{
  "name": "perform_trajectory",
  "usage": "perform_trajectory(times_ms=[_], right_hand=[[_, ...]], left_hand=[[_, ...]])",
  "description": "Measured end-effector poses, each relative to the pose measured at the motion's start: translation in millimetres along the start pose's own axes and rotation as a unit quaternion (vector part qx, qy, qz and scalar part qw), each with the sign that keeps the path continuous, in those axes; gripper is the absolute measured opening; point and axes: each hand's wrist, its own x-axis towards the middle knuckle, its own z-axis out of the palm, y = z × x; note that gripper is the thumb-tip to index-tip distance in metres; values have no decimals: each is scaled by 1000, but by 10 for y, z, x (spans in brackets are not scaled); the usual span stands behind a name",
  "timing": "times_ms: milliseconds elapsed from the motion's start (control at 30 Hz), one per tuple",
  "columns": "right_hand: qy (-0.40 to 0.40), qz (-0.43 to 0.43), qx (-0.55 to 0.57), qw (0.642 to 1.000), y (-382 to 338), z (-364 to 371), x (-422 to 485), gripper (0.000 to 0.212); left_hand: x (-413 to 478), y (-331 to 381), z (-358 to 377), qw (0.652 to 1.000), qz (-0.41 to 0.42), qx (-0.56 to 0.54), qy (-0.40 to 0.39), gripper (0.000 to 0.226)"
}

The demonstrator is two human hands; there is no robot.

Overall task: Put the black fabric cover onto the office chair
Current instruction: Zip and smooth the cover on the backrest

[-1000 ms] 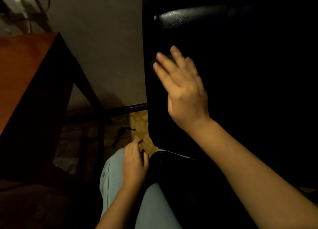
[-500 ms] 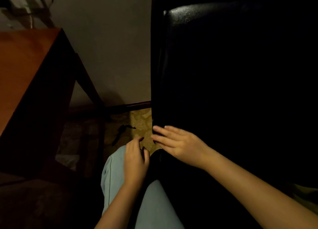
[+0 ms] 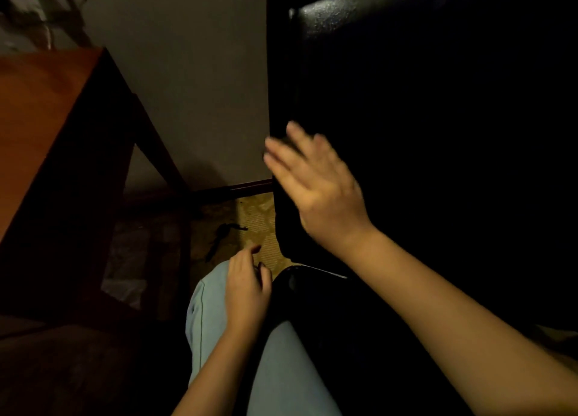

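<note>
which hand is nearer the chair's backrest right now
Right. The right hand, fingers straight, is at the left edge of the backrest; the left hand sits lower, on the jeans-clad knee beside the seat.

A plain grey wall point(image 3: 194, 71) stood behind a reddish-brown wooden table point(image 3: 40, 118) at left. A dark baseboard point(image 3: 244, 189) ran along the wall's foot. The floor point(image 3: 256, 225) carried a yellowish patterned covering. Lighting was dim.
</note>
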Motion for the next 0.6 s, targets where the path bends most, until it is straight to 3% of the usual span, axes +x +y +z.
perform_trajectory(times_ms=[100, 200, 400, 600], right_hand=[[-72, -100, -11, 992, -142, 211, -534, 41], [-178, -198, -39, 963, -185, 437, -1129, 41], [-392, -280, -172, 859, 91, 570, -1855, 55], [-381, -257, -155, 874, 431, 290, -2261, 59]], left_hand=[[6, -4, 6, 1000, 3, 0, 4, 37], [-8, 12, -3, 1000, 1, 0, 3, 36], [-24, 10, -54, 999, -39, -4, 3, 36], [-18, 25, -39, 999, -22, 16, -19, 37]])
